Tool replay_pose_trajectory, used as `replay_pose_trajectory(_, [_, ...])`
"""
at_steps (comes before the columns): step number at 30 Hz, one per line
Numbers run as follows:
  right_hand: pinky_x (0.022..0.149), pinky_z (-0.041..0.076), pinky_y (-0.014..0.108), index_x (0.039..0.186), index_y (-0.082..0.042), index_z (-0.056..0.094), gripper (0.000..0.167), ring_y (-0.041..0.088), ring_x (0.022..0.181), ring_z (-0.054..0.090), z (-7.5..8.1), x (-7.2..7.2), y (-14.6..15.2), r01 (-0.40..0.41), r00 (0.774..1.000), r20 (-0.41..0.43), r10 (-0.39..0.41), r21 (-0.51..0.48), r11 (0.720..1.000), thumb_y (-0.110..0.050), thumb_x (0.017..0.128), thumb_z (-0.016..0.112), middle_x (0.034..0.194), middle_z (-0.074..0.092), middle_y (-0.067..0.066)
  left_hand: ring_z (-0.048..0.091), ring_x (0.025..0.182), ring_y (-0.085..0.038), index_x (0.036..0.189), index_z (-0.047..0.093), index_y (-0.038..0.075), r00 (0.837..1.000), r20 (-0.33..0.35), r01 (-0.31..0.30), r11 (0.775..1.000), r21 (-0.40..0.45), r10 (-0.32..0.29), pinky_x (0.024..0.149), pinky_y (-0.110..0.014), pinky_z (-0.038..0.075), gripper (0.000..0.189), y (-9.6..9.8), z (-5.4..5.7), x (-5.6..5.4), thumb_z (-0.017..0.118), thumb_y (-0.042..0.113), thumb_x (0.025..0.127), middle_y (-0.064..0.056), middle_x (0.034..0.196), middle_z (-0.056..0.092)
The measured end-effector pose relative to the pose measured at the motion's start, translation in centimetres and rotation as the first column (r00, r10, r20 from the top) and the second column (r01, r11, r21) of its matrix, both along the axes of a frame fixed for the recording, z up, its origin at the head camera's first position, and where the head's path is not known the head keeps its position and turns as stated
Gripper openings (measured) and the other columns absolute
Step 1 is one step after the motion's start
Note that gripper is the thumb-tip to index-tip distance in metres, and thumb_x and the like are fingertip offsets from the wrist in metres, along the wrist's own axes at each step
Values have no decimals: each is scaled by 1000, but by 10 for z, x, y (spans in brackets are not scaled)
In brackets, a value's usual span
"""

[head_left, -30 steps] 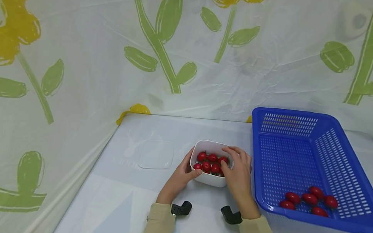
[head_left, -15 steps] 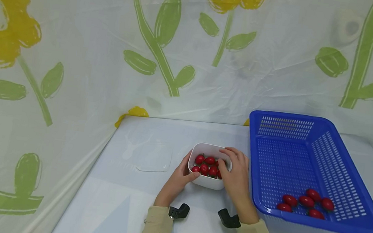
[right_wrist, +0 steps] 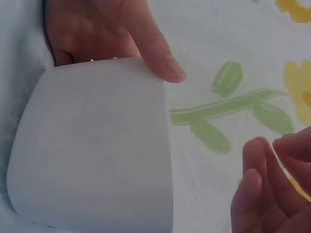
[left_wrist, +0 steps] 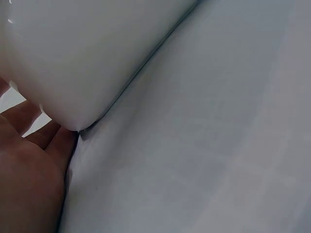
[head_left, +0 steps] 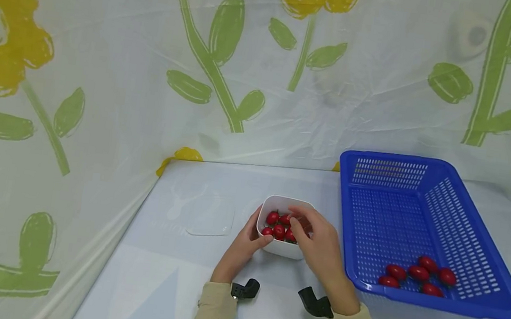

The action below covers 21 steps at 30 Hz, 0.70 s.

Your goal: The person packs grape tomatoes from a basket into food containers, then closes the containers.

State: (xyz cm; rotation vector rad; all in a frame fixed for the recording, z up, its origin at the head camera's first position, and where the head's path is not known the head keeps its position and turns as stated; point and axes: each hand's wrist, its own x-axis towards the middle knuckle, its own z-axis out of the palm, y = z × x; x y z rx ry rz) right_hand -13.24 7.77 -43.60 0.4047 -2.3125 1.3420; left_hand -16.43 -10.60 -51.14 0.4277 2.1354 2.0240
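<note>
A white square container [head_left: 281, 249] sits on the table in the head view, with several small red cherry tomatoes [head_left: 278, 231] inside. My left hand [head_left: 241, 245] grips it from the left, its thumb over the near rim and its fingers along the side. In the right wrist view, the same thumb lies across the edge of the container [right_wrist: 97, 141]. Above the container's right half hovers my right hand [head_left: 325, 247], fingers loosely bent. Nothing shows between the right hand's fingers [right_wrist: 250, 189] in the right wrist view. Part of the container's contents is hidden behind that hand.
To the right stands a large blue plastic basket [head_left: 383, 212] with several more cherry tomatoes [head_left: 418, 274] near its front edge. A clear flat lid [head_left: 211, 218] lies left of the container. A flowered cloth [head_left: 129, 59] hangs behind the table.
My right hand has come up from the container's right side and shifted left over it, its fingers now above the tomatoes. The left hand has kept its grip on the container.
</note>
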Motion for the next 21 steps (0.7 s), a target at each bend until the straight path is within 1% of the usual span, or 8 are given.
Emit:
replay_pose_trajectory(3, [55,47,22,110,-16,61,25,8,67,51,0,2,0,-17,999,30,17,3,1000,-13,85,60,84,59,-6,21,131,-14,141,20,33,1000,-3,5,1000,0,-5,103,-40,25,68,-1,-10,-5,58,21,86,8,144,23])
replay_pose_trajectory(6, [52,47,22,111,-17,60,25,10,64,49,0,3,-1,-20,997,73,20,2,1000,-14,86,59,82,58,-6,23,130,-12,140,21,37,1000,-16,-4,1000,-5,4,103,-39,25,67,-2,-14,-7,58,22,86,11,143,24])
replay_pose_trajectory(10, [52,47,22,111,-18,60,24,11,64,49,4,4,0,-39,994,103,40,-16,999,-18,87,58,82,57,-6,25,129,-10,138,22,41,1000,-19,-13,1000,-19,13,102,-38,27,66,-2,-15,-7,58,24,86,14,141,26])
replay_pose_trajectory(13, [52,48,25,110,-18,60,24,14,64,52,8,5,2,-103,982,147,115,-92,990,-22,87,58,82,58,-2,25,129,-12,138,21,40,1000,-5,-10,1000,-18,10,102,-39,28,66,-3,-11,-6,58,23,86,14,141,26])
replay_pose_trajectory(15, [54,49,26,110,-18,60,24,17,66,54,12,5,4,-167,959,200,199,-166,972,-25,87,58,85,58,3,24,130,-13,140,21,38,1000,5,-7,1000,-13,7,101,-40,28,67,-3,-6,-4,58,23,86,13,141,25])
replay_pose_trajectory(17, [55,49,27,110,-17,60,25,19,68,55,15,5,7,-225,925,256,281,-228,947,-28,87,58,85,58,8,24,130,-15,141,20,34,1000,9,0,1000,-5,0,102,-40,28,68,-3,0,-1,58,22,86,11,142,25])
replay_pose_trajectory(19, [55,48,28,110,-17,59,27,20,70,56,18,5,11,-277,885,307,351,-260,925,-29,87,58,85,58,11,23,131,-18,142,19,30,1000,4,9,1000,3,-9,102,-41,27,69,-2,6,2,58,22,86,8,143,24])
replay_pose_trajectory(21, [55,47,28,112,-14,58,29,21,71,56,21,5,14,-332,850,338,405,-255,908,-29,87,57,86,59,14,24,131,-20,143,18,28,1000,-1,17,1000,-3,-17,102,-40,28,70,-1,11,4,59,25,86,5,144,24])
